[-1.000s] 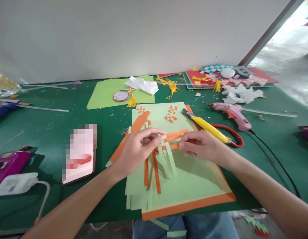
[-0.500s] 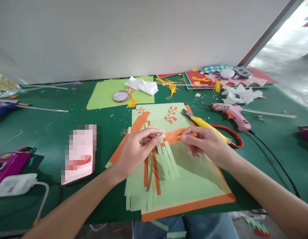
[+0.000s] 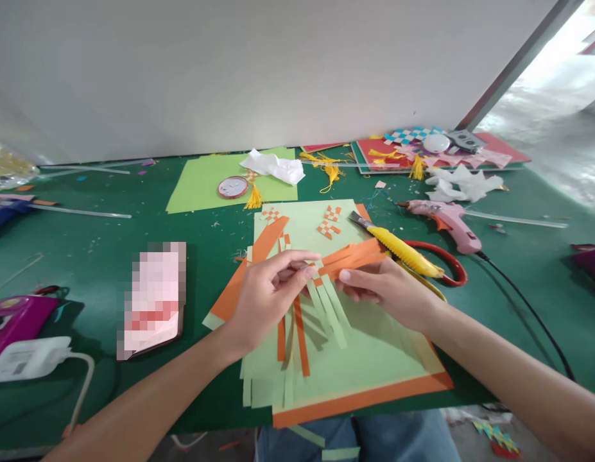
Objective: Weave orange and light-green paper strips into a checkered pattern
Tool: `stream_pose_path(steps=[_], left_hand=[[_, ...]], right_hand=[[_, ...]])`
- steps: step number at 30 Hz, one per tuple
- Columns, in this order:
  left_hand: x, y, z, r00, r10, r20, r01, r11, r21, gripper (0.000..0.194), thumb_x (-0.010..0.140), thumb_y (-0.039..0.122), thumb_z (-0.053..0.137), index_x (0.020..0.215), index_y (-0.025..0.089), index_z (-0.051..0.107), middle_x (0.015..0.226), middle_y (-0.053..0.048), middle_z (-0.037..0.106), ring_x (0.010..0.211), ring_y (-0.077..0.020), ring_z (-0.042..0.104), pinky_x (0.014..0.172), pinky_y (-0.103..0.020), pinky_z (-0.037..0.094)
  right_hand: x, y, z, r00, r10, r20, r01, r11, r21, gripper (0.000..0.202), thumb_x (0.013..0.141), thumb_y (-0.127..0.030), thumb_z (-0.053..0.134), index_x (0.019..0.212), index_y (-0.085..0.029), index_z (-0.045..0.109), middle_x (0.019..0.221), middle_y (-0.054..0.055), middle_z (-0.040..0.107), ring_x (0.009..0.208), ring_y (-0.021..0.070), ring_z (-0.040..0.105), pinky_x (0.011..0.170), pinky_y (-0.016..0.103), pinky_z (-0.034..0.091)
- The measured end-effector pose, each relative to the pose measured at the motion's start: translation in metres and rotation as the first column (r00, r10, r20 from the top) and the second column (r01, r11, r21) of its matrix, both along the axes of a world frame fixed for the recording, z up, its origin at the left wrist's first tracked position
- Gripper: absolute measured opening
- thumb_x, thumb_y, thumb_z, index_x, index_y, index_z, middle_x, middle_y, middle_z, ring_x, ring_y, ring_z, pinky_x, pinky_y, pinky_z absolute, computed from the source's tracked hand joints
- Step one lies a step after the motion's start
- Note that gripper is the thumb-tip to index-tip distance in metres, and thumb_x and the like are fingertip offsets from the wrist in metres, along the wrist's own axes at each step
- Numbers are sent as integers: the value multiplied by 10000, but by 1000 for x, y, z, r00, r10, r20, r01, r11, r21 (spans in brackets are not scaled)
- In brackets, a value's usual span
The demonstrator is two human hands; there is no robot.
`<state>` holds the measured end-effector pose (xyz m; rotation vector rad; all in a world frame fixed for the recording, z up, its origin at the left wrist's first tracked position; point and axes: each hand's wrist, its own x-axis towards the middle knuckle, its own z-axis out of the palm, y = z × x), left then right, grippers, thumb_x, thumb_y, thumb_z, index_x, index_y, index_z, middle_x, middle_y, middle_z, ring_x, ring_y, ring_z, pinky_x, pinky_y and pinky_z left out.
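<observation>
Between my hands is a small woven piece of paper strips, with orange strips (image 3: 350, 256) running out to the right and pale green strips (image 3: 330, 307) hanging down toward me. My left hand (image 3: 273, 292) pinches its woven left end between thumb and fingers. With thumb on top and fingers below, my right hand (image 3: 386, 285) is closed on the lower orange strip. Underneath lies a stack of pale green paper sheets (image 3: 374, 359) with an orange sheet showing at its edges. Loose orange strips (image 3: 301, 340) lie by my left hand, and small checkered woven pieces (image 3: 330, 221) sit farther back.
A yellow utility knife (image 3: 405, 251) and red-handled scissors (image 3: 458, 269) lie right of the sheets. Beyond is a pink glue gun (image 3: 446, 221) with a black cord. A phone (image 3: 155, 298) lies left. At the back are tape (image 3: 233, 187), crumpled tissue (image 3: 273, 167) and yellow tassels (image 3: 332, 172).
My right hand has slid left and slightly down along the orange strips, closer to my left hand. The strips' right ends now stick out above it. My left hand keeps its pinch.
</observation>
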<state>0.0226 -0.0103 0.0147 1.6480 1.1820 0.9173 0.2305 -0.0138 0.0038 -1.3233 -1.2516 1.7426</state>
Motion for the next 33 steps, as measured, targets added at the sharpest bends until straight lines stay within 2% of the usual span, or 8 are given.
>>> stream_pose_path(steps=[4, 8, 12, 22, 27, 30, 33], left_hand=[[0, 0, -1, 998, -50, 38, 53, 995, -82, 212, 872, 330, 649, 1027, 191, 691, 814, -12, 736, 660, -139, 718, 636, -197, 587], [1, 1, 1, 995, -96, 30, 99, 985, -139, 189, 857, 317, 665, 996, 189, 682, 801, -10, 750, 660, -152, 732, 679, -220, 601], [2, 2, 3, 989, -138, 55, 146, 971, -191, 176, 850, 307, 668, 970, 178, 673, 777, -16, 758, 650, -161, 737, 667, -231, 612], [2, -1, 2, 984, -163, 78, 177, 956, -235, 216, 828, 319, 700, 992, 181, 673, 758, -11, 765, 676, -184, 753, 685, -249, 624], [3, -2, 3, 978, -181, 107, 203, 945, -258, 257, 852, 323, 678, 1071, 194, 638, 781, -5, 759, 691, -172, 752, 696, -232, 617], [2, -2, 3, 975, -210, 70, 220, 950, -223, 299, 879, 315, 644, 1158, 214, 603, 793, 0, 756, 704, -160, 745, 692, -226, 609], [0, -3, 2, 969, -242, -45, 240, 969, -58, 354, 880, 303, 642, 1223, 244, 583, 891, -7, 754, 771, -148, 732, 742, -229, 596]], right_hand=[[0, 0, -3, 994, -104, 17, 104, 994, 38, 388, 694, -496, 760, 625, -145, 609, 527, -39, 480, 492, 65, 356, 476, 251, 214], [2, 0, -3, 983, -165, 80, 153, 979, 135, 378, 702, -479, 756, 620, -150, 589, 546, -37, 473, 525, 82, 385, 497, 256, 247], [2, 0, 0, 983, -146, 107, 127, 977, 170, 346, 728, -449, 735, 623, -149, 599, 566, -30, 485, 546, 89, 402, 511, 257, 274], [1, -2, 4, 982, -152, 110, 130, 974, 185, 344, 726, -416, 729, 571, -158, 562, 530, -40, 458, 510, 80, 359, 493, 262, 244], [3, -1, 2, 995, -6, 100, -9, 988, 152, 336, 752, -445, 711, 641, -153, 587, 589, -41, 444, 547, 84, 351, 511, 265, 230], [3, 0, 1, 990, 3, 138, -23, 989, 144, 382, 740, -493, 713, 632, -155, 572, 587, -48, 406, 541, 82, 314, 503, 267, 205], [4, 0, 0, 990, -31, 141, 13, 992, 126, 432, 737, -534, 702, 599, -162, 533, 562, -54, 375, 524, 79, 293, 492, 267, 182]])
